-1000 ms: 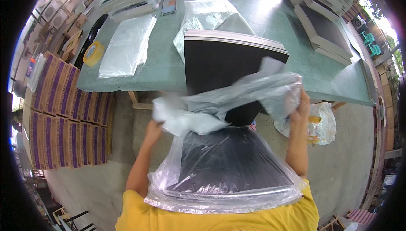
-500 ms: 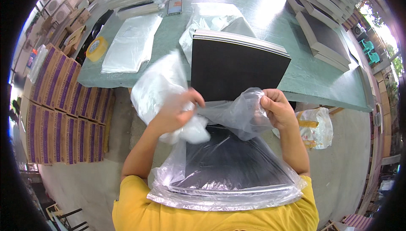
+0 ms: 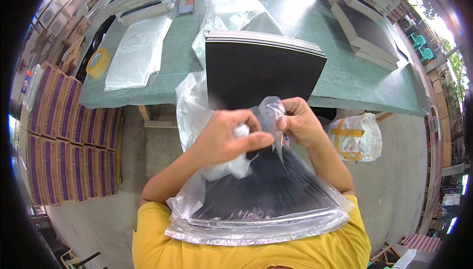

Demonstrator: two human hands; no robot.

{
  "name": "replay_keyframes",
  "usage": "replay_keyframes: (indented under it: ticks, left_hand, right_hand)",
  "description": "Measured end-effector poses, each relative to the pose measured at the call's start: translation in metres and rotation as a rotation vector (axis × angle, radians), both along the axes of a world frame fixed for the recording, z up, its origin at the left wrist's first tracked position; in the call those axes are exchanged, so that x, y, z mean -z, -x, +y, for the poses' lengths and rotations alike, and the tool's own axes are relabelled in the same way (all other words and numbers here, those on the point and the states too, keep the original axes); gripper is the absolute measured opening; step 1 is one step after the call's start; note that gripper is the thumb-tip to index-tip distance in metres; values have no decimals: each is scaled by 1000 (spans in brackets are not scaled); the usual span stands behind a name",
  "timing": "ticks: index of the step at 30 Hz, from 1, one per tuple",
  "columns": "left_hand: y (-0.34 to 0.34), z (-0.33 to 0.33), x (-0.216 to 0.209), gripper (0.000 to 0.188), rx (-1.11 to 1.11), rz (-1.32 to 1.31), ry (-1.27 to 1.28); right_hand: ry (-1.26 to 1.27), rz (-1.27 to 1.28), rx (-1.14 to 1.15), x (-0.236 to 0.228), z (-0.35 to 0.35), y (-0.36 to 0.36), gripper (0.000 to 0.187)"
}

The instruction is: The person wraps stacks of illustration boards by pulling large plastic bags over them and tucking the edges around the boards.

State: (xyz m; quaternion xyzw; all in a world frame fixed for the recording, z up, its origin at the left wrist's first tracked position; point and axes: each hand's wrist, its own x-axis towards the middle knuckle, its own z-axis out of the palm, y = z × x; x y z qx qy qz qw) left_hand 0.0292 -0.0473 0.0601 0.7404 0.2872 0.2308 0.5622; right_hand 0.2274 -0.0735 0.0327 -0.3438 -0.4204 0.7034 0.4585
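Black boards [image 3: 261, 69] with pale edges stand in a stack at the table's near edge. Against my yellow shirt, a clear plastic bag [image 3: 236, 227] wraps a black sheet-like surface [image 3: 266, 183]. Whether both black parts are one stack, I cannot tell, since my hands cover the place between. My right hand [image 3: 301, 123] pinches a gathered end of clear plastic film [image 3: 270, 109]. Beside it, my left hand [image 3: 224, 136] is curled, slightly blurred, with a crumpled white bit of plastic inside its fingers. More loose film [image 3: 192, 101] hangs left of the boards.
On the green table [image 3: 364, 84] lie a pile of flat plastic bags [image 3: 135, 59], a tape roll [image 3: 98, 62], a phone [image 3: 186, 5] and stacked dark-covered boards [image 3: 369, 37] at right. Cartons [image 3: 69, 136] stand at left; a taped plastic bundle [image 3: 357, 138] sits under the table.
My left hand has come right, close to my right hand. My right hand has shifted left, drawing the film into a tighter bunch. The white film at left hangs lower.
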Motion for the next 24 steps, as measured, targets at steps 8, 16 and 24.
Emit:
replay_keyframes:
  ticks: [8, 16, 24]
  left_hand:
    - [-14, 3, 22, 10, -97, -253, 154]
    - [-8, 5, 21, 11, -183, -181, -67]
    - [-12, 5, 25, 14, -183, -53, -116]
  right_hand:
    - [141, 147, -30, 26, 4, 11, 31]
    - [9, 124, -37, 14, 0, -8, 21]
    - [59, 47, 100, 20, 4, -1, 17]
